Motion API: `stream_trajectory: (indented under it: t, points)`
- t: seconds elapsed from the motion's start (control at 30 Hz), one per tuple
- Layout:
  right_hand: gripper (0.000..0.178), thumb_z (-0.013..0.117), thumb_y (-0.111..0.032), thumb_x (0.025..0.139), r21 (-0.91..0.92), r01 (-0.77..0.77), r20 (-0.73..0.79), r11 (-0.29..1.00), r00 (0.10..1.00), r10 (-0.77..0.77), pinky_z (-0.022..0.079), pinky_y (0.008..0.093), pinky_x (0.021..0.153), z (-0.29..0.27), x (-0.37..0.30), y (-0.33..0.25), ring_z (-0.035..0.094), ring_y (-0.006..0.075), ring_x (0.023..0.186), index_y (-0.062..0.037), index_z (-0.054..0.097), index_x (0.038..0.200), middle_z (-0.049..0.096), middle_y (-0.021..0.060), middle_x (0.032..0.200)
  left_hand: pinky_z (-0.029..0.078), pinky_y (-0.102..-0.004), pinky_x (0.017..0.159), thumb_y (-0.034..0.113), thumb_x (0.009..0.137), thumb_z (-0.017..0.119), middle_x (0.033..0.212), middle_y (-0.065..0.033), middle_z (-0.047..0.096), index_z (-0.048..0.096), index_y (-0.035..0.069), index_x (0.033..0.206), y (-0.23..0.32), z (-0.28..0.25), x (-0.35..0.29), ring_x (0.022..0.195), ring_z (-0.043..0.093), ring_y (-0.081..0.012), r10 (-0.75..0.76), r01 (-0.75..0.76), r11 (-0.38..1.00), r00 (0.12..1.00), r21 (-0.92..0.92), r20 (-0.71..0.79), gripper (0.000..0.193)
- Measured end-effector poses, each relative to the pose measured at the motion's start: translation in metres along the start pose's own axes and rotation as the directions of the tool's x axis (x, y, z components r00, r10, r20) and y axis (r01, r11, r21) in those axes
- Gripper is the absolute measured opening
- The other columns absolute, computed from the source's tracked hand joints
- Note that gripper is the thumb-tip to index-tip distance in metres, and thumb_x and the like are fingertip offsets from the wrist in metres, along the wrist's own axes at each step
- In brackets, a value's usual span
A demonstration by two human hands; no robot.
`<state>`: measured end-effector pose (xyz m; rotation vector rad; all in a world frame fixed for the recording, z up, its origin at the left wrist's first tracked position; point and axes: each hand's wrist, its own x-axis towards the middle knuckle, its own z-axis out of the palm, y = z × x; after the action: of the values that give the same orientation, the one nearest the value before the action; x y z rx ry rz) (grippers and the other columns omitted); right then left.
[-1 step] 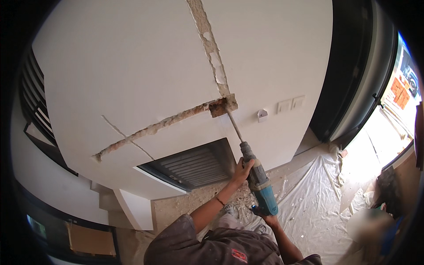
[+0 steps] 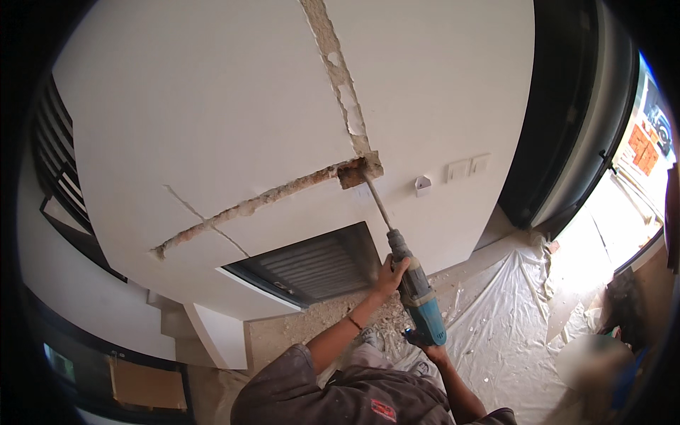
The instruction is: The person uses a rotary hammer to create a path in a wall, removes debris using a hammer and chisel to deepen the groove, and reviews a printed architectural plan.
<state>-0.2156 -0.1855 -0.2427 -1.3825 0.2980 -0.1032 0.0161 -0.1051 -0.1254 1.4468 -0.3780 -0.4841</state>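
Observation:
A teal and grey rotary hammer [image 2: 424,313] slants up toward the white wall [image 2: 212,120]. My left hand [image 2: 389,276] is wrapped round its front part, just behind the chuck. Lower down, my right hand [image 2: 431,350] grips the rear handle, with its fingers partly hidden by the tool's body. The long steel chisel bit [image 2: 381,204] reaches into a squarish hole [image 2: 350,177] cut in the wall, exposing reddish-brown masonry. From that hole one rough groove [image 2: 265,196] runs left, and another chased groove [image 2: 333,60] climbs upward.
White switch plates [image 2: 469,167] and a small wall fitting [image 2: 423,185] sit right of the hole. Below it is a dark louvred panel [image 2: 312,263]. Rubble [image 2: 297,327] and crumpled plastic sheeting [image 2: 496,319] cover the floor. An open doorway [image 2: 602,219] lies at right.

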Motion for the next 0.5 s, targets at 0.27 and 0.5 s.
stream_trajectory:
  t: [0.27, 0.5]
  points:
    - [0.066, 0.074, -0.013, 0.068, -0.168, -0.029, -0.019, 0.985, 0.999, 0.026, 0.045, 0.0363, 0.09, 0.011, -0.058, 0.037, 0.058, 0.0238, 0.103, -0.0017, 0.046, 0.127, 0.06, 0.013, 0.112, 0.044, -0.0335, 0.093, 0.036, 0.093, 0.055, 0.119, -0.0082, 0.052, 0.043, 0.004, 0.13, 0.018, -0.008, -0.031, 0.108, 0.051, -0.0166, -0.145, 0.153, 0.964, 0.988, -0.218, 0.054, 0.051]
    - [0.07, 0.071, -0.011, 0.069, -0.433, 0.092, -0.038, 0.897, 0.992, -0.12, 0.045, 0.0367, 0.09, 0.007, -0.082, 0.043, 0.057, 0.0261, 0.103, -0.0023, 0.039, 0.131, 0.057, 0.0154, 0.112, 0.046, -0.0332, 0.088, 0.042, 0.09, 0.06, 0.111, -0.0091, 0.054, 0.046, 0.001, 0.122, 0.022, -0.003, -0.045, 0.102, 0.053, -0.0159, -0.122, 0.13, 0.938, 0.991, -0.323, 0.047, 0.054]
